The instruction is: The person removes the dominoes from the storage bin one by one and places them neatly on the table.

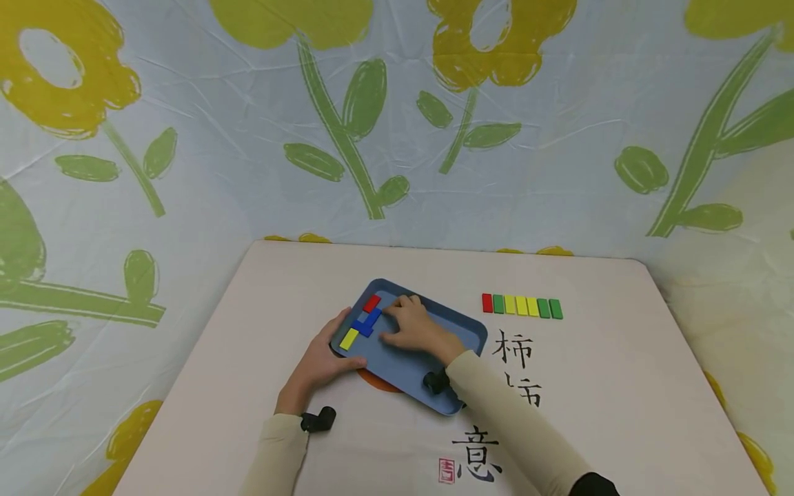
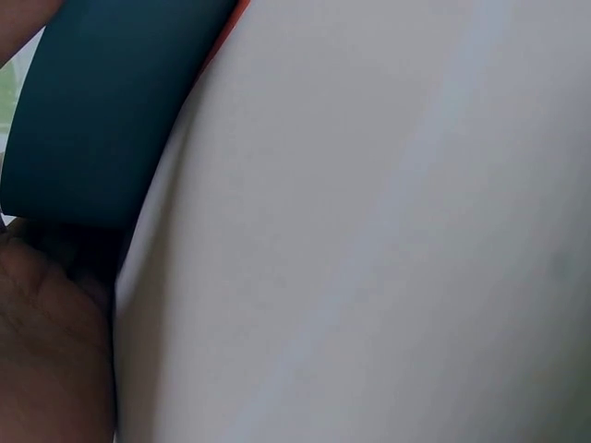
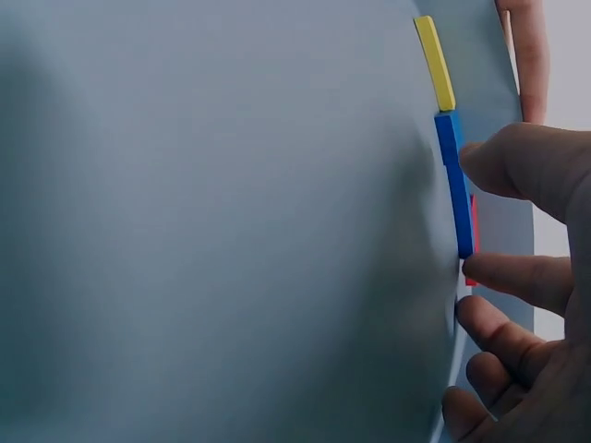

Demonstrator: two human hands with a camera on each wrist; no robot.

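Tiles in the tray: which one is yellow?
The yellow tile lies nearest the thumb of the left hand; the red tile and blue tiles lie farther away.

The place was screened off — home or studio, unclear — with flower-printed sheeting [image 1: 546,200] behind and beside the worktop [image 1: 645,399].
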